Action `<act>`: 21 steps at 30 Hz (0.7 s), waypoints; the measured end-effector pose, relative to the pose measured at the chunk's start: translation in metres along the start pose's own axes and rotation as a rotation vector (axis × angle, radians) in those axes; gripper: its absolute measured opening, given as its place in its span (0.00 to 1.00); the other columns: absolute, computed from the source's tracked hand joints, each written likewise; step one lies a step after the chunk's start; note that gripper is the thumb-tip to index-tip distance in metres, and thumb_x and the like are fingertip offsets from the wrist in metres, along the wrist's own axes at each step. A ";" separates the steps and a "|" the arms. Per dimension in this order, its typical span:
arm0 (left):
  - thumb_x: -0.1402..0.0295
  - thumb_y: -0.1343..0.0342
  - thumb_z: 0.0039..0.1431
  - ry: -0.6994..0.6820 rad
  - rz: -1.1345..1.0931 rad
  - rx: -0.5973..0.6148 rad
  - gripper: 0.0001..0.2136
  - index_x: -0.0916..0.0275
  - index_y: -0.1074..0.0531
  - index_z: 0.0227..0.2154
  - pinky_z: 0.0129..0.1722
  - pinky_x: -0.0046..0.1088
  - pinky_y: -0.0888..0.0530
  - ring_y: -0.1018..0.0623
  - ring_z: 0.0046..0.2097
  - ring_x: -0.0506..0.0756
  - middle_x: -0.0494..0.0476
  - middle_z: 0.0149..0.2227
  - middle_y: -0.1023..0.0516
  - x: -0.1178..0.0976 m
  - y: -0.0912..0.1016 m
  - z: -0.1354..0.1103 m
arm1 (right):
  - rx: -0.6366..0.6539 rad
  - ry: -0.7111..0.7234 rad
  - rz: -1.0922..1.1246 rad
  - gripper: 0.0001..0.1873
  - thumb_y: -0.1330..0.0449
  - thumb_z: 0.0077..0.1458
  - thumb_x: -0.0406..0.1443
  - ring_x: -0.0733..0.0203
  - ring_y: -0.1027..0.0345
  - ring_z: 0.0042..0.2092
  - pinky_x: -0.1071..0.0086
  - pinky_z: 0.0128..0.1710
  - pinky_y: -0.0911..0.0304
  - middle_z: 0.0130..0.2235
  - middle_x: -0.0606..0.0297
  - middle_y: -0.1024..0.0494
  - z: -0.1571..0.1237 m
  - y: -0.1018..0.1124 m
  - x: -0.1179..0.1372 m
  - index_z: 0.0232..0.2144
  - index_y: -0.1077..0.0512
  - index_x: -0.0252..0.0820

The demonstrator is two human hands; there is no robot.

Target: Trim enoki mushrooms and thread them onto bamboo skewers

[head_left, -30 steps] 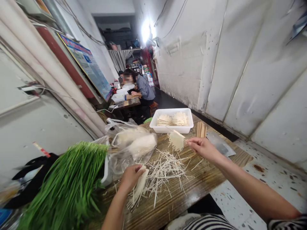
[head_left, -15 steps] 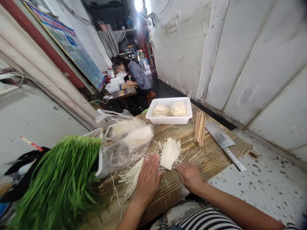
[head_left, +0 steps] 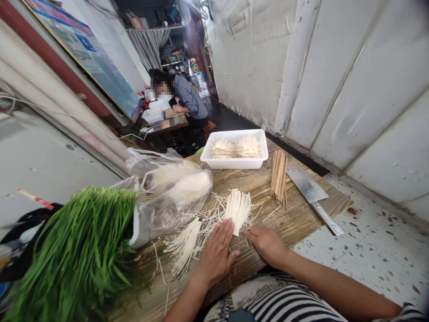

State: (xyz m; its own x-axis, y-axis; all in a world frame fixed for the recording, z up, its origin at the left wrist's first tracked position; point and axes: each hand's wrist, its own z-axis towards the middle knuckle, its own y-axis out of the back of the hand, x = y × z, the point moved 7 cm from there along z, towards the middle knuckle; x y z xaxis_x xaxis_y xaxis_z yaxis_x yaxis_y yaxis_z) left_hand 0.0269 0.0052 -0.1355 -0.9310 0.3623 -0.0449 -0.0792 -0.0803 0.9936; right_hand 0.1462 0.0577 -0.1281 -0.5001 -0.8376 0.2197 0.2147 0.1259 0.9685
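A flat, fanned bunch of enoki mushrooms (head_left: 238,208) lies on the wooden board, its tops pointing away from me. My left hand (head_left: 217,250) rests flat, fingers stretched out, with the fingertips touching the bunch's lower left edge. Close to its lower right side, my right hand (head_left: 266,243) is closed in a pinch, thumb and forefinger together; what it holds is too thin or hidden to make out. Left of my left hand is another spread piece of enoki (head_left: 186,246), with loose strands around it.
Beyond the bunch stands a white tray (head_left: 231,164) with skewered enoki. Bamboo skewers (head_left: 279,179) and a cleaver (head_left: 308,185) lie at right. Left are a plastic bag (head_left: 161,219) of pale contents and green leafy stalks (head_left: 83,246). A person (head_left: 191,98) sits at a farther table.
My left hand has slid right, from beside the enoki bunch onto its lower left edge. My right hand stays closed near the bunch's right side. The camera view has shifted slightly.
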 end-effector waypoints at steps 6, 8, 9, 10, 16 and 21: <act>0.58 0.59 0.64 0.005 -0.014 -0.011 0.31 0.66 0.60 0.65 0.63 0.43 0.48 0.51 0.67 0.58 0.62 0.66 0.50 0.001 0.002 0.001 | 0.070 0.091 0.036 0.17 0.50 0.61 0.30 0.57 0.32 0.37 0.66 0.36 0.37 0.39 0.54 0.24 -0.002 -0.003 0.000 0.52 0.35 0.33; 0.59 0.58 0.64 0.003 -0.018 -0.016 0.31 0.65 0.60 0.65 0.63 0.43 0.48 0.51 0.67 0.58 0.62 0.66 0.50 0.000 0.003 0.001 | 0.081 0.101 0.039 0.18 0.50 0.60 0.30 0.57 0.32 0.38 0.65 0.37 0.37 0.40 0.53 0.24 -0.002 -0.005 0.000 0.53 0.35 0.32; 0.58 0.58 0.64 0.001 -0.015 -0.015 0.31 0.65 0.60 0.65 0.63 0.43 0.48 0.51 0.67 0.58 0.62 0.66 0.50 0.000 0.003 0.001 | 0.084 0.102 0.037 0.19 0.50 0.60 0.30 0.56 0.32 0.38 0.64 0.37 0.37 0.40 0.52 0.24 -0.002 -0.006 0.000 0.53 0.35 0.31; 0.58 0.59 0.64 0.000 -0.009 -0.011 0.31 0.65 0.60 0.65 0.63 0.44 0.48 0.51 0.67 0.58 0.62 0.66 0.51 -0.001 0.003 0.001 | 0.086 0.101 0.034 0.19 0.50 0.60 0.30 0.56 0.32 0.38 0.64 0.37 0.37 0.40 0.51 0.24 -0.002 -0.007 0.000 0.53 0.35 0.30; 0.57 0.60 0.64 -0.039 0.040 -0.015 0.31 0.64 0.61 0.65 0.64 0.44 0.51 0.49 0.66 0.58 0.62 0.66 0.50 -0.004 0.004 -0.001 | 0.079 0.075 0.002 0.18 0.50 0.60 0.29 0.57 0.31 0.36 0.65 0.35 0.37 0.39 0.53 0.24 0.000 -0.006 0.001 0.52 0.34 0.31; 0.58 0.59 0.64 -0.062 0.029 -0.008 0.31 0.65 0.60 0.65 0.63 0.42 0.49 0.49 0.66 0.57 0.61 0.66 0.48 -0.005 0.002 0.000 | 0.080 0.080 -0.015 0.17 0.50 0.60 0.30 0.57 0.31 0.37 0.66 0.35 0.37 0.39 0.54 0.24 0.001 -0.009 -0.001 0.51 0.34 0.32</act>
State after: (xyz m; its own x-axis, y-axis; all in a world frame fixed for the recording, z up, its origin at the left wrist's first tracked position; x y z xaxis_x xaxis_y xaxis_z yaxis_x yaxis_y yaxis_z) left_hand 0.0316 0.0035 -0.1330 -0.9091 0.4166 -0.0094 -0.0558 -0.0993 0.9935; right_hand 0.1441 0.0573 -0.1370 -0.4334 -0.8791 0.1982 0.1386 0.1523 0.9786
